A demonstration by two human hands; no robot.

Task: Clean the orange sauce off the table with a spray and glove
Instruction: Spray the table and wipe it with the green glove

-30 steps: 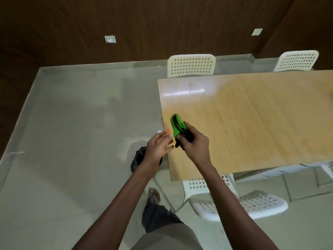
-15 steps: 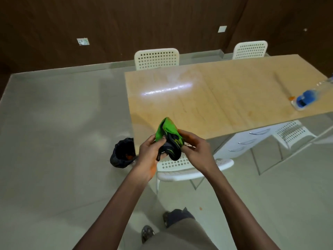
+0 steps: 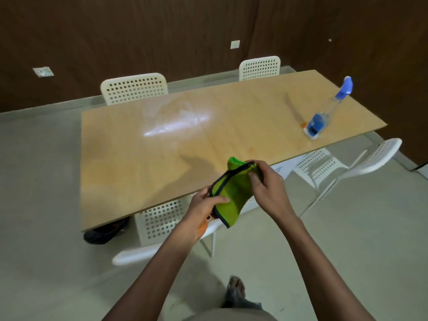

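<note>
Head view: my left hand [image 3: 208, 202] and right hand [image 3: 266, 184] pinch the green dark-edged cleaning glove [image 3: 228, 193] over the wooden table's [image 3: 162, 158] near edge, not yet on; clear blue-capped spray bottle [image 3: 324, 114] untouched far right beside small orange sauce spot [image 3: 303, 123]; spraying and wiping remain.

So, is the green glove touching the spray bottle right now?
Apart. The head view shows the green glove held in both hands at the table's near edge, with bare tabletop between it and the spray bottle.
</note>
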